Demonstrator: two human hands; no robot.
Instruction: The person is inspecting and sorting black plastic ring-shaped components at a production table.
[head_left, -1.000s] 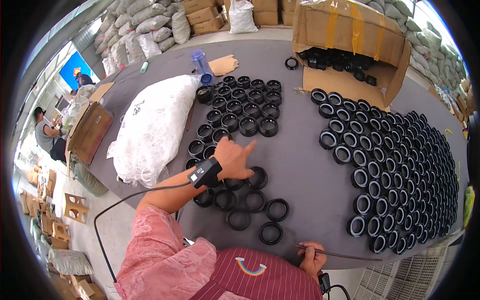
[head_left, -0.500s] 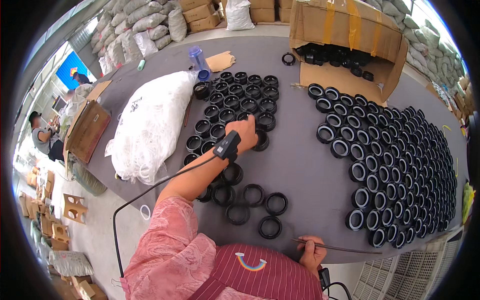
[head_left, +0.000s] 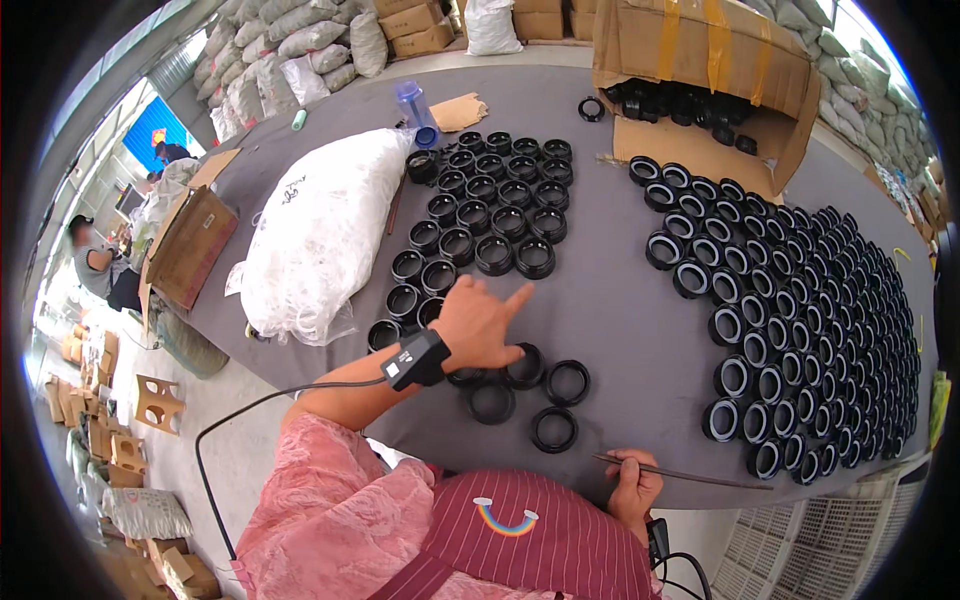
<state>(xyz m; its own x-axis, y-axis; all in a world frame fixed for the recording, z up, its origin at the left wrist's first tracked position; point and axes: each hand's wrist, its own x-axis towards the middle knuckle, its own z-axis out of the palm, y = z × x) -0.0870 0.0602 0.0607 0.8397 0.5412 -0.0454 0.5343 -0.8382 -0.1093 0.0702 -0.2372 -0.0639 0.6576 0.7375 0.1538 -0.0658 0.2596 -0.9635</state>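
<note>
My left hand (head_left: 478, 322) is over the table with its fingers spread and nothing in its grasp. Its thumb tip is at a black ring (head_left: 541, 368) in the loose near group, and the palm partly hides rings beneath it. Beyond the fingers, several black rings (head_left: 535, 272) stand in rows. Down by the table's near edge, my right hand (head_left: 632, 486) is closed around a thin dark rod (head_left: 710, 478), which points off to the right. A loose black ring (head_left: 554, 448) lies a short way left of that hand.
Many black rings with pale inner rims (head_left: 722, 420) cover the table's right side. An opened cardboard box (head_left: 690, 45) holding black parts stands behind them. A clear bag of white rings (head_left: 320, 230) and a blue bottle (head_left: 411, 102) are at the left. A cable runs from my left wrist.
My left hand has come back toward me from the rows to the loose near rings, and its fingers have spread. The view has shifted a little. My right hand still holds the rod.
</note>
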